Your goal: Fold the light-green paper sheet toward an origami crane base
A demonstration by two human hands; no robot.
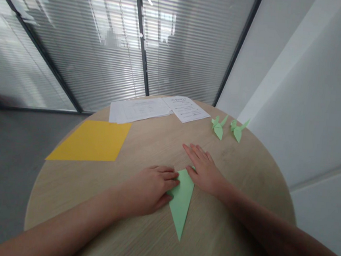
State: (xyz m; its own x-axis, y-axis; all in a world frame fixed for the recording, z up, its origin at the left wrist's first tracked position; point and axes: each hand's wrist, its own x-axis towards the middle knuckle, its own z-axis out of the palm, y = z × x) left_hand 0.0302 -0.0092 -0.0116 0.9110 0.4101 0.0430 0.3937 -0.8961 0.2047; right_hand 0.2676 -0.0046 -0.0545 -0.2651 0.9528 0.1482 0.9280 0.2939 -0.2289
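A light green paper (181,202), folded into a long kite shape, lies on the round wooden table (137,236) with its narrow tip pointing toward me. My left hand (150,188) rests on its left edge with the fingers curled and pressed on the fold. My right hand (203,167) lies flat on the table at the paper's top right corner, fingers stretched out and together, the thumb touching the paper.
Two finished green paper cranes (218,127) (237,130) stand at the far right of the table. A yellow sheet (93,140) lies at the far left. White printed papers (157,109) lie at the back edge. Glass walls with blinds stand behind.
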